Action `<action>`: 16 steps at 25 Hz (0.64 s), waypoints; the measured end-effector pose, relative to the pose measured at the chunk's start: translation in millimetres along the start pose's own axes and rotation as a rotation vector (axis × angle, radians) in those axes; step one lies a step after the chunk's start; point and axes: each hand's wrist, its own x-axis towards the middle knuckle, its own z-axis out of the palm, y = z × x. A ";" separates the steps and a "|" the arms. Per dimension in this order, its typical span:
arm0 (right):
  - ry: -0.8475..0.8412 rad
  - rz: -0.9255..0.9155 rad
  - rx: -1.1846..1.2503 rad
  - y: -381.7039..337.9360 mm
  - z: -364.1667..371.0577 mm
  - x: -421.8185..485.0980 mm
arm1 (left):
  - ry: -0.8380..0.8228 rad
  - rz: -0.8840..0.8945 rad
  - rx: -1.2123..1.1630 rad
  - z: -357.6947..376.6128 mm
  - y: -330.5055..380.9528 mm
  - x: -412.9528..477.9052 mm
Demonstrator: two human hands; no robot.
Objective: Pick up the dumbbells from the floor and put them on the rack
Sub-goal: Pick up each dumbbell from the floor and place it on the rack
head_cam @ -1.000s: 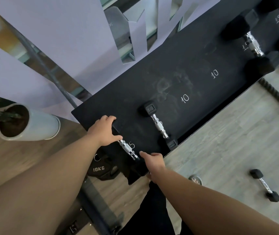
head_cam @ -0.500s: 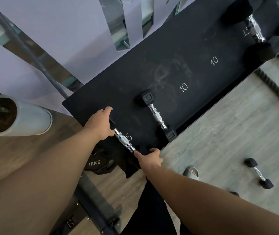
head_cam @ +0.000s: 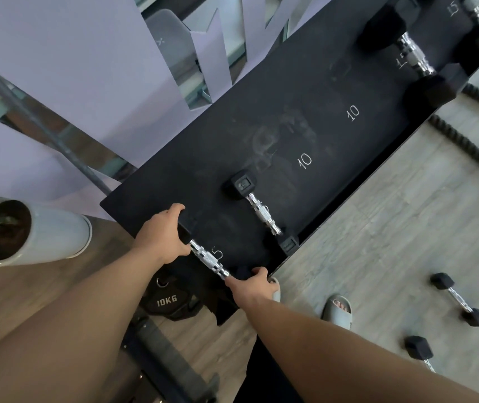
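A small dumbbell (head_cam: 209, 259) with a chrome handle and black ends lies on the near left corner of the black rack shelf (head_cam: 305, 112), beside a painted 5. My left hand (head_cam: 161, 234) grips its far end and my right hand (head_cam: 254, 285) grips its near end. A second small dumbbell (head_cam: 261, 212) rests on the shelf just to the right. Two more small dumbbells lie on the floor at the right, one (head_cam: 459, 299) in full view and one (head_cam: 420, 349) half hidden behind my right arm.
Large 15 dumbbells (head_cam: 412, 53) sit at the shelf's far right end. A white plant pot (head_cam: 37, 234) stands left of the rack. A 10KG plate (head_cam: 171, 301) lies under the rack corner. A thick black rope (head_cam: 471, 141) runs over the floor. My sandalled foot (head_cam: 338, 311) stands near the rack.
Both hands stay on the ends of the small dumbbell on the shelf corner. My view has tilted, bringing my foot and a second floor dumbbell into sight.
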 end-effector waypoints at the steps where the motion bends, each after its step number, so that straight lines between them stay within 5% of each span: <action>1: -0.003 -0.014 0.003 1.3 -3.2 -1.7 | 0.012 0.014 0.011 -2.0 0.1 -2.1; 16: 0.136 -0.209 0.206 -55.6 -142.5 -29.6 | 0.146 0.217 0.110 -111.0 130.7 5.4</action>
